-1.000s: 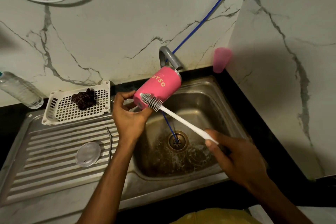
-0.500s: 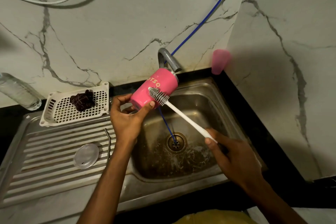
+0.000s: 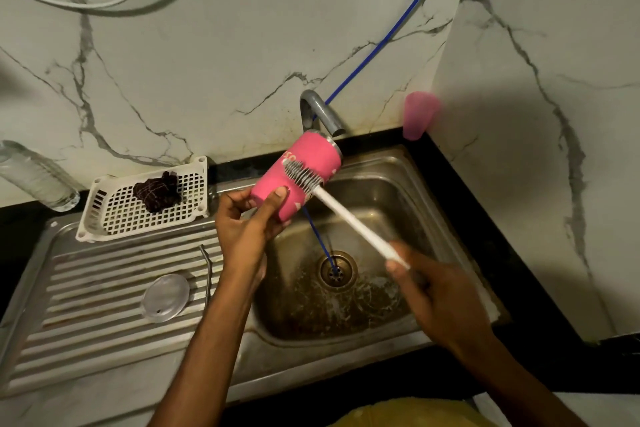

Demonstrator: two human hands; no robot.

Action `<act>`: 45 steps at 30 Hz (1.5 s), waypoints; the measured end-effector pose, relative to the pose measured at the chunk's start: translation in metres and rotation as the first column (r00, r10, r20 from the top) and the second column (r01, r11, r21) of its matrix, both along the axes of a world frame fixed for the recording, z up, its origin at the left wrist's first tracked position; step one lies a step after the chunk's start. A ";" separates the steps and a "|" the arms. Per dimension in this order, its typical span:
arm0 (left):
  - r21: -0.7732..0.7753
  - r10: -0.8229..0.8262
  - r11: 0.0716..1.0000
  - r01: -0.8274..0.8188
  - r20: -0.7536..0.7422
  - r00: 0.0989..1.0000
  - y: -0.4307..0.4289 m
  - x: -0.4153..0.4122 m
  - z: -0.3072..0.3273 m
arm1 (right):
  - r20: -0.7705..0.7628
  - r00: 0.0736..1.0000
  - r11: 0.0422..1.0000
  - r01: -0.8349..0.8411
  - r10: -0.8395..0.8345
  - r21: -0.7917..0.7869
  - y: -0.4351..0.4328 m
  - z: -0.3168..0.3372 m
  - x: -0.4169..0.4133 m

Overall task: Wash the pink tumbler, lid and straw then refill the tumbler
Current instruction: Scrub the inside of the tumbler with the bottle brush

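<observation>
My left hand (image 3: 247,224) grips the base end of the pink tumbler (image 3: 311,158), which is tilted with its steel rim up under the tap (image 3: 320,113), over the sink basin (image 3: 408,198). My right hand (image 3: 438,291) holds the white handle of a bottle brush (image 3: 349,217); its bristles lie against the tumbler's outer side. The clear round lid (image 3: 165,297) rests on the ribbed drainboard (image 3: 86,295). A thin metal straw (image 3: 207,270) lies beside it, next to my left forearm.
A white perforated basket (image 3: 114,211) holding a dark scrubber (image 3: 157,192) stands at the back of the drainboard. A clear bottle (image 3: 36,177) lies at the far left. A pink cup (image 3: 419,114) stands in the corner. A blue hose (image 3: 388,35) runs down into the drain (image 3: 337,270).
The brush head has slid up the tumbler's side, from near my left fingers towards the rim. The tumbler has turned in my left hand, so less of its lettering shows.
</observation>
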State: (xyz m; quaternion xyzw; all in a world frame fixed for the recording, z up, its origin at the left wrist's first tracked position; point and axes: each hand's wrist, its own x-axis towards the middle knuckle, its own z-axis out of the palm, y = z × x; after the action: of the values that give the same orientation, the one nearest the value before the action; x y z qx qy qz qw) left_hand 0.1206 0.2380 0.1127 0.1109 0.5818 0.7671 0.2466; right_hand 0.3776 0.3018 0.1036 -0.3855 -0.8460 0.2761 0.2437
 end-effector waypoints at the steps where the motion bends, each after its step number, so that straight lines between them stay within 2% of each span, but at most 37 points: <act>1: 0.017 -0.004 1.000 0.004 0.035 0.999 -0.001 0.000 0.001 | 0.014 0.999 0.999 -0.037 0.037 -0.010 -0.007 -0.002 -0.001; 4: 0.019 0.003 1.000 -0.004 0.070 0.998 -0.003 0.000 -0.001 | 0.029 0.999 1.000 -0.031 0.031 0.004 -0.005 -0.005 -0.001; 9: -0.040 0.016 0.999 -0.015 0.014 1.000 -0.003 0.005 0.001 | 0.019 0.998 0.995 0.059 -0.061 0.084 0.018 0.000 0.000; 13: 0.027 -0.005 1.000 0.003 0.073 0.997 -0.004 0.005 0.010 | -0.080 0.982 0.984 0.176 -0.174 0.022 0.037 0.000 0.007; 19: 0.023 -0.026 0.999 0.022 0.179 0.983 -0.005 0.005 0.012 | -0.145 0.981 0.990 0.135 -0.130 0.028 0.021 -0.005 0.013; 23: 0.003 -0.009 1.000 0.008 0.236 0.972 -0.002 0.010 0.008 | -0.069 0.998 1.000 0.002 -0.002 -0.001 0.006 -0.008 0.008; 27: 0.040 -0.026 0.999 0.013 0.355 0.935 -0.001 0.006 0.009 | -0.039 0.998 0.999 -0.040 0.040 -0.008 0.002 -0.015 0.007; 31: 0.041 -0.045 0.999 0.032 0.389 0.920 -0.003 0.002 0.012 | -0.012 0.997 0.997 -0.080 0.080 0.021 -0.002 -0.015 0.006; 36: 0.041 -0.087 0.996 0.077 0.374 0.923 -0.006 0.003 0.011 | 0.008 0.997 0.992 0.078 -0.079 0.102 0.019 -0.004 0.005; 45: 0.024 -0.088 0.996 0.085 0.396 0.914 -0.003 0.009 0.011 | -0.006 0.988 0.988 0.153 -0.153 0.034 0.022 -0.014 -0.002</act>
State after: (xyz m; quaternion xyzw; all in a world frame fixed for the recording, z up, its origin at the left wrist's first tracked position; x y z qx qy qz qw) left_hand 0.1295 0.2352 0.1233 -0.0204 0.5120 0.7637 0.3926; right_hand 0.3751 0.3242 0.0896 -0.4445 -0.8181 0.2427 0.2724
